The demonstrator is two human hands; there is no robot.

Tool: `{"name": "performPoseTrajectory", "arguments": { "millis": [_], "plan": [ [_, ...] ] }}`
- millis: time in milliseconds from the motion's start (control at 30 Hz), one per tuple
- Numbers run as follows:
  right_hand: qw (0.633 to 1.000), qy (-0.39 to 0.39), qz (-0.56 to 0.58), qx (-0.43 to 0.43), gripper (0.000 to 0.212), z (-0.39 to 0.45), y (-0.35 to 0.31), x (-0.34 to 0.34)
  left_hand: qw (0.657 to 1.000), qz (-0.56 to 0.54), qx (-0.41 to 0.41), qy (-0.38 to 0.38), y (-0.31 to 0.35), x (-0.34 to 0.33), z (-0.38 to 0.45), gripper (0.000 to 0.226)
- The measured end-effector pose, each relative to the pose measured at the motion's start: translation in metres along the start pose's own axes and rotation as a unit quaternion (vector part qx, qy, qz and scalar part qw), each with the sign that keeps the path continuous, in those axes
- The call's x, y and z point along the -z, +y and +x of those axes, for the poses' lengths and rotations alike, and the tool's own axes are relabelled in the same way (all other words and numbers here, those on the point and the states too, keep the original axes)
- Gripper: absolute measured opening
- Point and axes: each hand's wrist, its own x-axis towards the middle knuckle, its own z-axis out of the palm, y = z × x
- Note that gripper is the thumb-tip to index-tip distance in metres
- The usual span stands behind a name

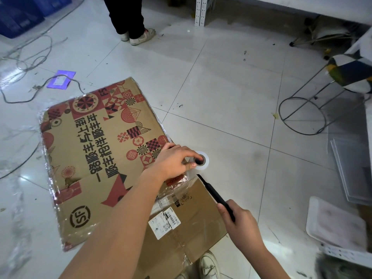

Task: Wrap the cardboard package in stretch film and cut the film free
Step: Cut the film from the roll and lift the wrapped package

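Observation:
A flat cardboard package [94,158] with red and black prints lies on the tiled floor, its top and edges covered in clear stretch film. At its right edge stands the white stretch film roll [203,158]. My left hand [175,162] grips the roll's top, fingers reaching into the dark core. A band of film [177,184] runs from the roll down onto the package. My right hand [239,224] holds a black knife [215,195], its tip pointing up-left toward the film just below the roll.
A second person's legs and shoes [136,35] stand at the far side. Cables [30,63] trail across the floor at left. A wire-frame stool [314,101] is at right, flat panels [352,174] and a white tray [336,222] lie nearer. My shoe [209,264] is at the bottom edge.

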Motion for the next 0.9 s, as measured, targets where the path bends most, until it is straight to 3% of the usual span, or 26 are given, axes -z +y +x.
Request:
{"name": "performPoseTrajectory", "arguments": {
  "millis": [167,667,767,900],
  "plan": [
    [0.996,0.026,-0.071,-0.041,0.04,0.0,-0.004,0.005,1.0,0.013,-0.008,0.003,-0.002,0.001,0.001,0.029],
    [0.966,0.063,-0.251,0.004,0.037,0.006,-0.048,0.017,0.997,-0.028,0.051,-0.046,-0.003,0.006,0.016,0.018],
    [0.96,0.077,-0.266,0.038,0.045,0.014,-0.057,0.018,0.997,-0.027,0.051,-0.043,-0.003,0.006,0.016,0.019],
    [0.949,0.027,-0.312,0.02,0.04,0.016,-0.066,0.019,0.997,-0.027,0.053,-0.05,-0.001,0.009,0.017,0.022]
  ]
}}
